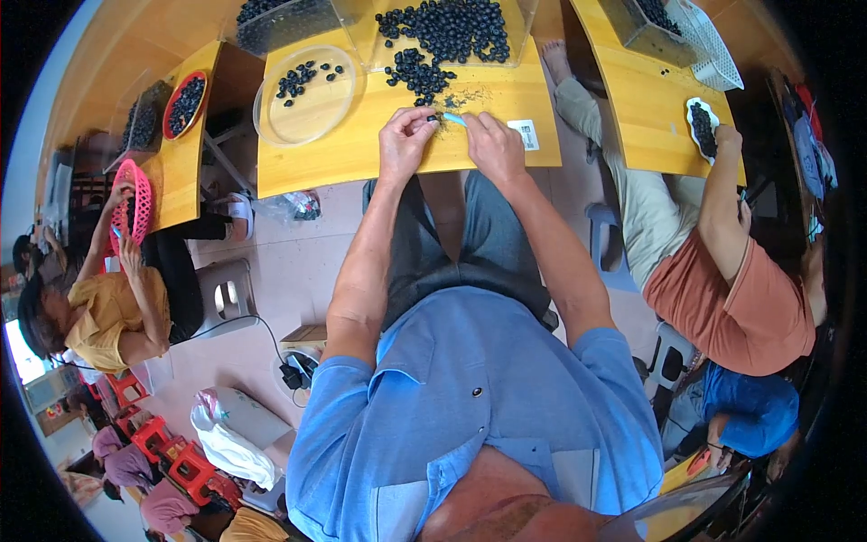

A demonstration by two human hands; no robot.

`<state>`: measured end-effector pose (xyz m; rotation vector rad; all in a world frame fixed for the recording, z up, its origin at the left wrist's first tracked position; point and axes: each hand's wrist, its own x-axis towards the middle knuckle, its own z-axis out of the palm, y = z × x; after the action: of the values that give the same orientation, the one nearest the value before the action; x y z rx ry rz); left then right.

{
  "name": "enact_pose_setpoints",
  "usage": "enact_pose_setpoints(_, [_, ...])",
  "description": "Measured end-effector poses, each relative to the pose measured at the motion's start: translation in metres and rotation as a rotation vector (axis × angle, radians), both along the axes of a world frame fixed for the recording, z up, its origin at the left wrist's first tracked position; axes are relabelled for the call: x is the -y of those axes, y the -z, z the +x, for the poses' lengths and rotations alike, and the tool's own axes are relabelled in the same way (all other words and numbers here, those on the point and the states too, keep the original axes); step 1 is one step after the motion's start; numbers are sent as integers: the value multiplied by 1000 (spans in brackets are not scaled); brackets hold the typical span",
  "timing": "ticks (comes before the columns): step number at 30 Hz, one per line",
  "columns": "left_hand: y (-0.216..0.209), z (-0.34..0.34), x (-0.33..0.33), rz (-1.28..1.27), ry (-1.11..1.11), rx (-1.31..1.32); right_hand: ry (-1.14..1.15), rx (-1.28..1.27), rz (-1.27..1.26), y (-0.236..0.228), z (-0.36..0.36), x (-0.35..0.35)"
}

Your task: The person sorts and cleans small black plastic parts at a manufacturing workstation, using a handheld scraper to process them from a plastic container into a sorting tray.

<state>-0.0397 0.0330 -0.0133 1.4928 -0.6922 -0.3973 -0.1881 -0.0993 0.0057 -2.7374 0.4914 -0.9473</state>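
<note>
Evidently both hands are busy above the near part of the yellow table [316,170], close together but apart. The left hand [405,144] is pinched narrow, its thumb and fingertips around one small dark ball [433,117]. The right hand [495,147] is closed around a light blue tool [453,118], which points left from its fingers toward that ball; whether the tip touches it is too small to tell.

Just beyond the gap between the hands, brown crumbs [470,94] are scattered on the wood. Past the left fingertips lies a loose pile [419,76] of the same dark balls, and behind it a clear bin [521,50] holds many more. To the left of the left hand sits a round clear tray [263,101] with a few balls spread in it. A white label [523,135] is on the table just right of the right hand.

Well off to the left of both hands, a person in a yellow shirt [117,316] works over a pink basket [135,217]. Well to their right, a co-worker's hand [728,138] is at a white dish [690,116] of dark pieces.
</note>
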Motion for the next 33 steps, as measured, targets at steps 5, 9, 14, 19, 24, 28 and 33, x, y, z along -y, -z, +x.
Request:
enact_pose_setpoints(5, [-2, -6, 1, -42, 9, -1, 8, -11, -6, 1, -2, 0])
enact_pose_setpoints(9, [1, -4, 1, -38, -17, 0, -12, 10, 4, 0, -3, 0])
enact_pose_setpoints(14, [2, -3, 2, -47, -44, 5, -2, 19, 8, 1, -2, 0])
enact_pose_setpoints(19, [2, -2, 3, -25, -101, 158, 11, 11, 0, 2, -2, 1])
enact_pose_setpoints(24, [3, -5, 4, -21, -65, -5, 11, 16, -2, 2, -2, 1])
enact_pose_setpoints(28, [4, -1, 1, 2, -47, -154, 3, 20, 2, 1, -2, 0])
enact_pose_setpoints(33, [-2, -3, 4, -26, -133, 154, 6, 26, 12, 1, -3, 1])
